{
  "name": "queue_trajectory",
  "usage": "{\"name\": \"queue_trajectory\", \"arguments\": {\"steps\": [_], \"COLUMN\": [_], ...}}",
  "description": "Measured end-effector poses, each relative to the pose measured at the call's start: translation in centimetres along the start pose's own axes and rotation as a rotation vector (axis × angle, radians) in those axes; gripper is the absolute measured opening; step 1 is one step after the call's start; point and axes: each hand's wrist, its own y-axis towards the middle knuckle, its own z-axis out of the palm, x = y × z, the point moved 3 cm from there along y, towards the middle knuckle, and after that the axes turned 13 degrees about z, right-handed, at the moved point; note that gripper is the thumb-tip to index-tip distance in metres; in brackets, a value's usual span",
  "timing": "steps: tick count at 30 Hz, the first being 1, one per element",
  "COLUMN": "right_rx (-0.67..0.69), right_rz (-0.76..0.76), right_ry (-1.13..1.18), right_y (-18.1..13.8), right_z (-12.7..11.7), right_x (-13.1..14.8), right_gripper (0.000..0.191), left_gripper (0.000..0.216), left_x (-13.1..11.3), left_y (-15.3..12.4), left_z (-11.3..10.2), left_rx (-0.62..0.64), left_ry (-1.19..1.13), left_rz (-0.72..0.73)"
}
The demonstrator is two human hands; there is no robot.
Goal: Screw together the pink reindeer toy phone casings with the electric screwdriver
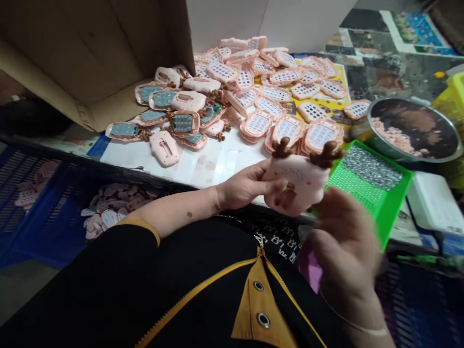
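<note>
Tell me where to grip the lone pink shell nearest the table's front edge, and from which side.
Pinch the pink shell across its two long edges, coming down from above. It lies flat on the white table with bare surface in front, while the pile crowds its far end. The left hand is full, holding a pink toy.

**mik:** so what's the workspace actually like?

**jo:** pretty cramped tbh. White-topped bench [203,166] set against a plain pale wall [290,21], with a big open cardboard box [90,58] lying on its side at the back left. Blue plastic crates [32,203] sit lower down on the left, next to a strip of grey floor [21,290].

**mik:** lighting?

**jo:** flat and even, no hard shadows. The far right end is covered in colourful printed sheets [398,29].
</note>
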Motion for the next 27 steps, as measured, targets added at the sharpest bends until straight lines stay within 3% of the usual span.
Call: {"name": "queue_trajectory", "arguments": {"steps": [4,10,13,15,17,22,23,25,27], "right_rx": [0.106,0.137,0.294,0.441,0.503,0.346,0.321,0.299,0.306], "right_rz": [-0.006,0.184,0.249,0.225,0.199,0.311,0.325,0.339,0.349], "right_ry": [0.067,-0.055,-0.119,-0.114,-0.143,-0.440,-0.445,-0.424,-0.398], "right_y": [2.0,3.4,3.9,4.0,4.0,4.7,4.9,5.2,5.5], "right_z": [3.5,5.7,7.1,8.2,8.7,8.6,8.7,9.2,9.8], "right_x": [-1.9,-3.6,-3.9,-3.9,-3.9,-4.2,-4.2,-4.2,-4.3], "right_gripper": [0.027,0.040,0.043,0.054,0.060,0.046,0.044,0.039,0.033], "left_gripper": [0.053,0.046,0.033,0.026,0.025,0.021,0.021,0.021,0.025], "left_x": [-0.9,-1.0,-1.8,-3.7,-6.8,-15.9,-17.3,-18.8,-18.4], "left_y": [-1.4,-2.6,-3.5,-5.6,-9.3,-20.5,-22.0,-23.4,-22.6], "left_z": [-1.0,-3.5,-5.7,-7.6,-9.9,-15.6,-16.6,-18.1,-18.9], "left_rx": [-0.005,-0.079,-0.171,-0.246,-0.342,-0.681,-0.790,-0.968,-1.010], "left_ry": [0.027,0.024,0.048,0.119,0.251,0.813,0.926,1.107,1.236], "left_rz": [0.043,0.079,0.114,0.173,0.208,0.141,0.187,0.323,0.427]}}
